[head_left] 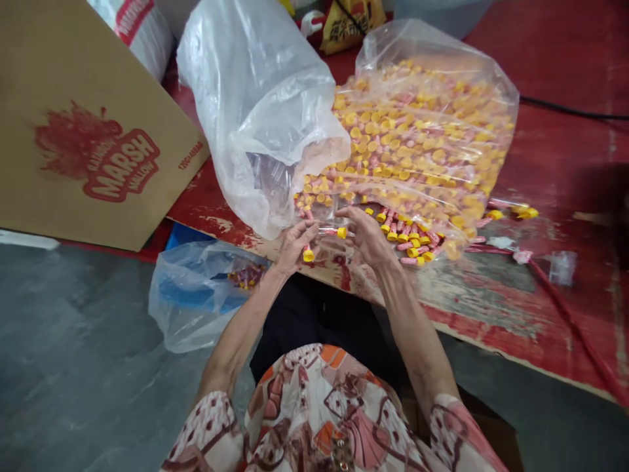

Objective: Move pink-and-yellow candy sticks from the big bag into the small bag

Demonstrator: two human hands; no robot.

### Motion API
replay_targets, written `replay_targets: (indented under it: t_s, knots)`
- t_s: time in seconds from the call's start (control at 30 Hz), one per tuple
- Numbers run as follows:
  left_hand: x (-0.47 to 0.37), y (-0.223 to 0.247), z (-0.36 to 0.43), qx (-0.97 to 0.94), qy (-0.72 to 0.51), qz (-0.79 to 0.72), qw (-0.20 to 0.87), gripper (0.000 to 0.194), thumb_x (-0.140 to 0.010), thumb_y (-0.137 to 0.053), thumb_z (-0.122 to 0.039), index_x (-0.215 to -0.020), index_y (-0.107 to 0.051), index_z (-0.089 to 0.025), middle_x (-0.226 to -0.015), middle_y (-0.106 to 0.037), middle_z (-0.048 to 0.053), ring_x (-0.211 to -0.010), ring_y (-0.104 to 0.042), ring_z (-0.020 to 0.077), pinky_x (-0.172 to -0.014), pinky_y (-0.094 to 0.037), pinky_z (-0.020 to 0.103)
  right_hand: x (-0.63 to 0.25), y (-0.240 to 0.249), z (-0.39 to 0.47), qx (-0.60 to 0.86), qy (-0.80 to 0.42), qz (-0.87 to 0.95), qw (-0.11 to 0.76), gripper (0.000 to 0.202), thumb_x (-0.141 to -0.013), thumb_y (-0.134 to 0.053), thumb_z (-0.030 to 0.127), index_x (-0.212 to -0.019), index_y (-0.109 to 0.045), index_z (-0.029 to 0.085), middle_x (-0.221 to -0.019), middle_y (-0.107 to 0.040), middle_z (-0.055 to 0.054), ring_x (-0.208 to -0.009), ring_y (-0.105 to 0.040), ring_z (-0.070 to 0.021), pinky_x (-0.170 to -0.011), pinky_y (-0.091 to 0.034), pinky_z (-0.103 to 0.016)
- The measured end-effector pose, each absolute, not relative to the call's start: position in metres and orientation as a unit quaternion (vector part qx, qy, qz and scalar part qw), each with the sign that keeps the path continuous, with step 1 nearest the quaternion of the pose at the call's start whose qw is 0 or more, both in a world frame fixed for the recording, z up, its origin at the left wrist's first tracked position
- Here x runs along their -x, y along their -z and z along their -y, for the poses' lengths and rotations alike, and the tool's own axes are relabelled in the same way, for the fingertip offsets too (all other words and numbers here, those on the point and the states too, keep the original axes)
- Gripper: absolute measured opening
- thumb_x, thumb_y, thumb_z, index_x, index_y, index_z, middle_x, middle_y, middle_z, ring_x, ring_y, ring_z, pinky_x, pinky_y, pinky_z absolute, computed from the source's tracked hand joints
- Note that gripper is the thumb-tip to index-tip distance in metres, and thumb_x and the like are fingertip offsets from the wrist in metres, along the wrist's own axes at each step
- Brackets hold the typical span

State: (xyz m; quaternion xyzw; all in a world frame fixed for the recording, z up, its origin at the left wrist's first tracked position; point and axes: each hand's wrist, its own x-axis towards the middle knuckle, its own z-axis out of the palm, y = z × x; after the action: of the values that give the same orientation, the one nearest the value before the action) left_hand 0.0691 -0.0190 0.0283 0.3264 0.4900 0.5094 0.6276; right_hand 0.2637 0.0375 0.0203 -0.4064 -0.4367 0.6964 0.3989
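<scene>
The left hand (295,246) pinches a yellow-capped tube (330,231) above the table edge, fingers hiding one end; the right hand (367,237) curls beside it, its grip unclear. Beyond, a clear bag (393,46) blurs many more.

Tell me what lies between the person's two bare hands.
In the head view, a slim clear tube with a yellow cap lies between the left hand and right hand, cap end toward the right.
</scene>
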Motion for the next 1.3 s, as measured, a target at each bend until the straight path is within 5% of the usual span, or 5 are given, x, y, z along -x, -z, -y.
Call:
replay_targets:
  t_s: [0.4, 0.57, 0.7, 0.9, 1.3]
  knots:
    - [-0.118, -0.033, 0.044, -0.403, -0.517, -0.507, 0.560, 0.067, -0.081, -0.098, -0.079, -0.108, -0.079, -0.021, -0.065, -0.062, -0.005, -0.050, -0.055, 0.0086, -0.050, -0.046, 0.022, -0.230, -0.015, -0.032, 0.405, -0.692, 0.384, 0.457, 0.080, -0.096, -0.059, 0.104, -0.103, -0.075, 0.026, -0.096, -0.074, -0.006, -0.076, -0.067, -0.0194, -0.066, -0.057, -0.031]
    - [-0.102, -0.023, 0.043, -0.404, -0.501, -0.514, 0.567, 0.066, -0.081, -0.098, -0.078, -0.107, -0.080, -0.021, -0.068, -0.063, -0.004, -0.051, -0.052, 0.0082, -0.048, -0.044, 0.021, -0.240, -0.006, -0.030, 0.553, -0.426, 0.558, 0.448, 0.058, -0.125, -0.029, 0.059, -0.115, -0.075, 0.024, -0.111, -0.078, -0.009, -0.097, -0.073, -0.0221, -0.092, -0.062, -0.035]
    - [-0.081, -0.014, 0.036, -0.505, -0.453, -0.554, 0.482, 0.053, -0.099, -0.085, -0.072, -0.111, -0.080, -0.021, -0.076, -0.068, -0.002, -0.057, -0.058, 0.0108, -0.056, -0.052, 0.023, -0.263, 0.005, -0.038, 0.635, -0.277, 0.599, 0.402, 0.034, -0.117, -0.047, 0.028, -0.138, -0.073, 0.018, -0.151, -0.071, -0.021, -0.143, -0.061, -0.0330, -0.127, -0.045, -0.052]
    - [-0.086, -0.008, 0.022, -0.713, -0.190, -0.652, 0.175, 0.012, -0.114, -0.071, -0.029, -0.120, -0.078, -0.022, -0.122, -0.080, 0.010, -0.104, -0.079, 0.0241, -0.079, -0.059, 0.029, -0.273, 0.029, -0.042, 0.668, -0.100, 0.704, 0.221, 0.045, -0.108, -0.049, 0.019, -0.146, -0.073, 0.015, -0.145, -0.071, -0.023, -0.126, -0.065, -0.0384, -0.110, -0.048, -0.053]
    - [0.029, -0.008, 0.120, -0.593, -0.232, -0.769, 0.050, 0.008, -0.113, -0.064, -0.028, -0.109, -0.069, -0.024, -0.115, -0.072, 0.009, -0.102, -0.075, 0.0258, -0.094, -0.064, 0.038, -0.264, 0.050, -0.035, 0.596, -0.176, 0.684, 0.381, 0.015, -0.103, -0.051, 0.019, -0.111, -0.062, 0.024, -0.118, -0.069, -0.013, -0.107, -0.066, -0.0286, -0.101, -0.056, -0.043]
